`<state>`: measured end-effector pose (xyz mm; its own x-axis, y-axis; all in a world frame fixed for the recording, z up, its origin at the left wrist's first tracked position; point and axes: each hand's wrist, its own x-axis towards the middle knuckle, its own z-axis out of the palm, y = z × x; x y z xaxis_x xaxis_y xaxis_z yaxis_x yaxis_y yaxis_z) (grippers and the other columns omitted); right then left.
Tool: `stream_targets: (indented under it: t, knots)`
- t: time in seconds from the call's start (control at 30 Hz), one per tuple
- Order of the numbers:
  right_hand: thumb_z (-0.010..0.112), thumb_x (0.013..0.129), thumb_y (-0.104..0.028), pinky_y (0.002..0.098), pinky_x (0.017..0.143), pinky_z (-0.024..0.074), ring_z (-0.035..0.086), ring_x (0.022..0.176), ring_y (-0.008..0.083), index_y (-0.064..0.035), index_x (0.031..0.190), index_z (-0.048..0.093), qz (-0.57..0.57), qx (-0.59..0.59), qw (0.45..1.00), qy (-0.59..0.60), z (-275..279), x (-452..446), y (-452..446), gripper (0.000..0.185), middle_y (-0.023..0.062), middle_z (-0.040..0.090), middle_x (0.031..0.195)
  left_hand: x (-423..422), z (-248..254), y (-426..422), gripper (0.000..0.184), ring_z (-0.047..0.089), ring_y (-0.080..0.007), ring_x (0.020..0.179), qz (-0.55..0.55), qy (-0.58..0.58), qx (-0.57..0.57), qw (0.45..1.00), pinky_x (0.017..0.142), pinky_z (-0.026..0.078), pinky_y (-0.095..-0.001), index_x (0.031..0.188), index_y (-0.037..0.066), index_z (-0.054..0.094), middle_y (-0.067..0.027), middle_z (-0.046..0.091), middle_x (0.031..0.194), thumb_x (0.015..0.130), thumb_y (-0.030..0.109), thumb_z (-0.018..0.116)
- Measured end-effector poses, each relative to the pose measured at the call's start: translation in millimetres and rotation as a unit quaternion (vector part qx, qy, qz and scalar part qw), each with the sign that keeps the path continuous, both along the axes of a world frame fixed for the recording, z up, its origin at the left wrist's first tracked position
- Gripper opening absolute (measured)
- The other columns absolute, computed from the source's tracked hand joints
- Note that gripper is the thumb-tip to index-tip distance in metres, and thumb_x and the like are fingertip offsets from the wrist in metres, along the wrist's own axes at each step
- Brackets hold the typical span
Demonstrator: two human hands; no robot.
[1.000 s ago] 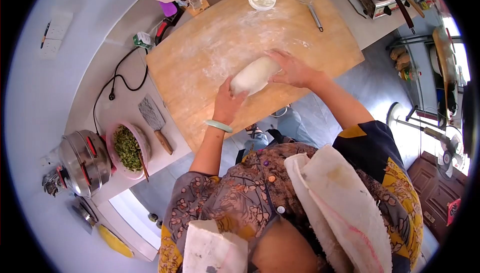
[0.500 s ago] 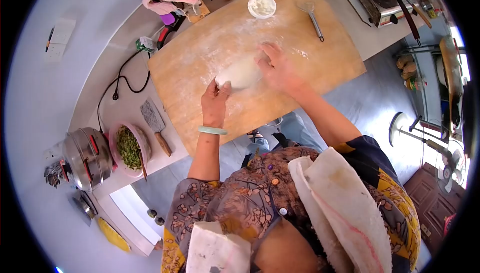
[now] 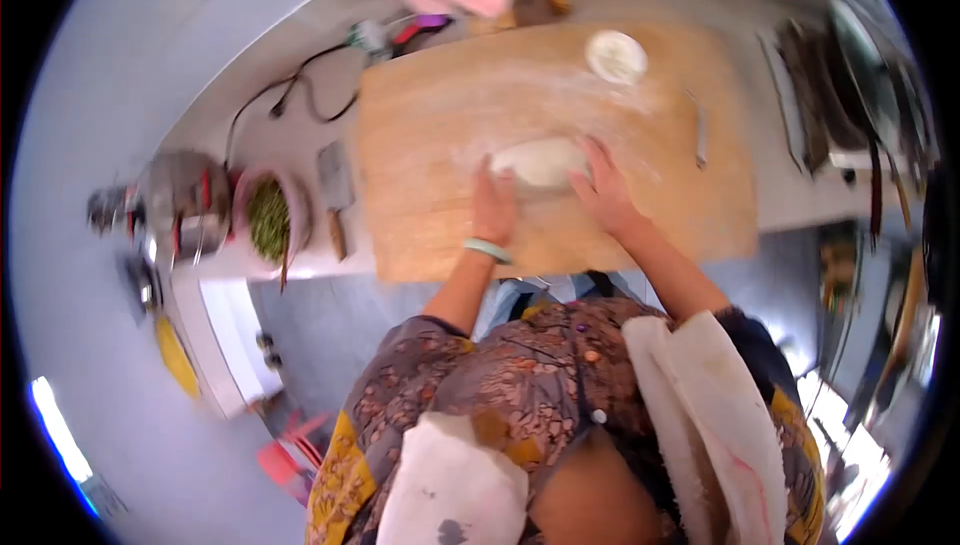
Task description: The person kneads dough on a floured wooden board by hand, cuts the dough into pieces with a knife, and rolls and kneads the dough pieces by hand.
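Note:
A smooth, elongated lump of white dough (image 3: 543, 162) lies on the floured wooden board (image 3: 430, 225). At its left end is my left hand (image 3: 494, 207), wearing a pale green bangle, with its fingers curved against the dough. My right hand (image 3: 606, 188) presses on the right end, thumb and fingers round it. The dough is held between both hands, and its ends are partly covered by the fingers.
Behind the dough stands a white bowl of flour (image 3: 616, 57); a whisk (image 3: 701, 135) lies to the right. Left of the board are a cleaver (image 3: 337, 190), a pink bowl of chopped greens (image 3: 268, 220), a steel pot (image 3: 185, 205) and a black cord (image 3: 290, 85). Pans (image 3: 850, 85) stand far right.
The view has swung, so the board appears more level and further right. My right hand has come back down onto the dough's right end, and my left hand remains at the left end.

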<state>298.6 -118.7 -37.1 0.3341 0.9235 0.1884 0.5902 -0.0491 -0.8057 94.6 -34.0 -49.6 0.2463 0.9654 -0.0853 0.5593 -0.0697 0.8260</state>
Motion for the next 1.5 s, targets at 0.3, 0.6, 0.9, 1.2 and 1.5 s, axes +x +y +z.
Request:
stream_targets:
  t: [0.3, 0.6, 0.9, 1.2, 1.5]
  knots:
    - [0.059, 0.096, -0.022, 0.0455, 0.099, 0.0435, 0.053, 0.115, 0.0379, -0.0016, 0.135, 0.052, 0.005, -0.080, 0.997, 0.013, 23, 6, 44, 0.044, 0.0220, 0.054, 0.126, 29, 30, 41, 0.047, 0.052, -0.0441, 0.115, -0.005, -0.015, -0.135, 0.991, 0.103, 0.041, -0.0460, 0.124, -0.004, 0.057, -0.0285, 0.058, 0.122, 0.105, 0.036, 0.042]
    - [0.053, 0.099, -0.029, 0.0446, 0.109, 0.0378, 0.046, 0.132, 0.0406, -0.0032, 0.140, 0.049, -0.023, -0.150, 0.974, -0.169, 5, -1, 38, 0.049, 0.0229, 0.048, 0.142, 15, 36, 42, 0.045, 0.053, -0.0426, 0.119, -0.009, 0.137, 0.060, 0.989, 0.102, 0.042, -0.0521, 0.124, 0.005, 0.061, -0.0250, 0.050, 0.135, 0.100, 0.041, 0.050]
    - [0.057, 0.098, -0.016, 0.0381, 0.104, 0.0438, 0.056, 0.123, 0.0308, -0.0005, 0.130, 0.057, -0.080, -0.112, 0.990, 0.040, 35, -2, -17, 0.036, 0.0212, 0.057, 0.133, -187, -12, 82, 0.031, 0.050, -0.0323, 0.125, 0.103, -0.016, 0.267, 0.958, 0.108, 0.038, -0.0426, 0.123, 0.003, 0.061, -0.0167, 0.058, 0.127, 0.093, 0.007, 0.063]
    - [0.060, 0.097, -0.014, 0.0347, 0.083, 0.0546, 0.069, 0.097, 0.0248, -0.0004, 0.120, 0.062, -0.143, -0.120, 0.980, 0.063, 79, -55, -57, 0.026, 0.0164, 0.070, 0.110, -331, -46, 87, 0.041, 0.057, -0.0429, 0.112, 0.241, 0.253, 0.018, 0.937, 0.099, 0.046, -0.0500, 0.121, -0.001, 0.060, -0.0262, 0.057, 0.125, 0.085, 0.017, 0.065]
    - [0.061, 0.097, -0.015, 0.0351, 0.079, 0.0540, 0.068, 0.093, 0.0267, 0.0001, 0.116, 0.065, -0.125, -0.135, 0.981, 0.064, 91, -75, -71, 0.025, 0.0174, 0.070, 0.109, -338, -53, 108, 0.041, 0.060, -0.0455, 0.099, 0.174, 0.268, 0.012, 0.947, 0.090, 0.048, -0.0512, 0.116, -0.003, 0.055, -0.0269, 0.061, 0.109, 0.089, 0.026, 0.065]
